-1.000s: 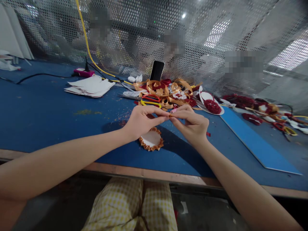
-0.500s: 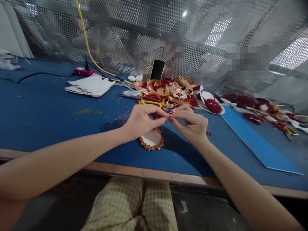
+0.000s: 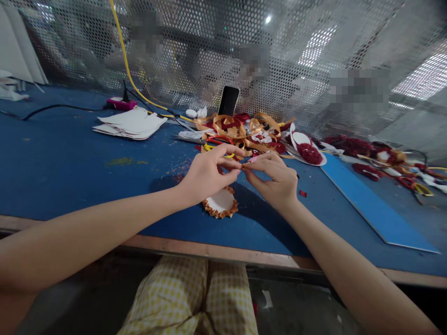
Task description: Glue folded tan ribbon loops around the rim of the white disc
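Small brown piece [image 3: 243, 166] is pinched between the thumb and forefinger of the right hand [image 3: 274, 177], and is held above the blue tabletop [image 3: 104, 174], well back from the table's front edge [image 3: 209, 250]. By the left hand [image 3: 204, 174] the same spot is met from the other side: its forefinger is lifted, and its thumb and middle finger are brought up beside the piece, though whether it is gripped there cannot be told. Much of the piece is hidden by the fingertips.

Below the hands, a white disc [image 3: 220, 201] is laid flat, ringed by a ruffled orange-brown trim; its far rim is partly covered by the left hand. Between its near rim and the front edge, a strip of blue surface is left. To the left, a broad stretch of tabletop is seen as far as the stack of white sheets [image 3: 129, 124].

Beyond the fingers, room is bounded by the ribbon heap [image 3: 267, 121] and the scissors [image 3: 228, 139], with red and yellow handles. On the right, a small red scrap [image 3: 302, 193] is passed before the slanting edge of the blue board [image 3: 370, 209] is reached. At the back, the table is closed off by a perforated screen [image 3: 206, 42].
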`<state>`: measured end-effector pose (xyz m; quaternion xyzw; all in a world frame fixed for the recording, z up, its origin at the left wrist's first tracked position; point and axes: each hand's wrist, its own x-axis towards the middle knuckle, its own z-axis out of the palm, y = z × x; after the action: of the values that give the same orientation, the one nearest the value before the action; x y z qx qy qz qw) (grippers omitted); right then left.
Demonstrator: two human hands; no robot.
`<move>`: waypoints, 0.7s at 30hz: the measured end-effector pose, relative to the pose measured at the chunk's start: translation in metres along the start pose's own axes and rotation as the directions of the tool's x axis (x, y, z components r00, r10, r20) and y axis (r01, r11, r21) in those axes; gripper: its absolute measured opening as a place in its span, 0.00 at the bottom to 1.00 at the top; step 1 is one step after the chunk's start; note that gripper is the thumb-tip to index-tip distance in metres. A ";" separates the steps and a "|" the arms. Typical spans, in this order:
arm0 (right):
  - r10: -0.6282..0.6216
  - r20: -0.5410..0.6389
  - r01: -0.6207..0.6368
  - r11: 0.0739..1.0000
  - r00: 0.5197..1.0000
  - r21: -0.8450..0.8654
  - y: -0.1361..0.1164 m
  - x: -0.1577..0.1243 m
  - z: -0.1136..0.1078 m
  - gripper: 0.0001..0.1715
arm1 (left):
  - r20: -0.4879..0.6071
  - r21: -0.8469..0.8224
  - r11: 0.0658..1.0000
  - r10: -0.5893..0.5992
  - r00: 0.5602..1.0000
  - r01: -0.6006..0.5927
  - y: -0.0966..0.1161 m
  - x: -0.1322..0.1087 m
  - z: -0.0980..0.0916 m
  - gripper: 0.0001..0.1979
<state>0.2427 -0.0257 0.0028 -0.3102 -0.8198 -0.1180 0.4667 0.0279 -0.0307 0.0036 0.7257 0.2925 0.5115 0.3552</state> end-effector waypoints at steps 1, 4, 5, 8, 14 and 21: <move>-0.011 -0.010 0.011 1.000 1.000 -0.010 -0.001 0.000 0.000 0.07 | 0.019 -0.020 1.000 -0.010 1.000 0.010 0.000 0.000 0.000 0.19; -0.018 -0.030 0.018 1.000 0.999 -0.022 -0.002 0.001 0.000 0.07 | 0.073 -0.108 0.992 -0.058 0.996 0.065 -0.003 0.003 0.000 0.22; -0.001 -0.034 0.000 1.000 0.999 -0.019 -0.003 0.001 0.000 0.07 | 0.083 -0.149 0.984 -0.088 0.993 0.100 -0.005 0.004 0.000 0.23; 0.065 -0.042 -0.064 0.998 0.997 0.010 -0.005 0.001 -0.001 0.05 | 0.073 -0.266 0.942 -0.191 0.979 0.204 -0.012 0.008 0.001 0.22; 0.025 -0.043 -0.021 0.996 0.999 0.087 -0.007 0.003 -0.003 0.07 | 0.142 -0.351 0.874 -0.304 0.942 0.335 -0.018 0.011 0.004 0.13; -0.003 -0.024 0.007 0.989 1.000 0.147 -0.002 0.003 -0.005 0.07 | 0.214 -0.423 0.818 -0.327 0.920 0.390 -0.020 0.014 0.001 0.13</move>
<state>0.2440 -0.0282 0.0079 -0.2714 -0.8214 -0.0621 0.4977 0.0318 -0.0088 -0.0055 0.5851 0.2710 0.4406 0.6245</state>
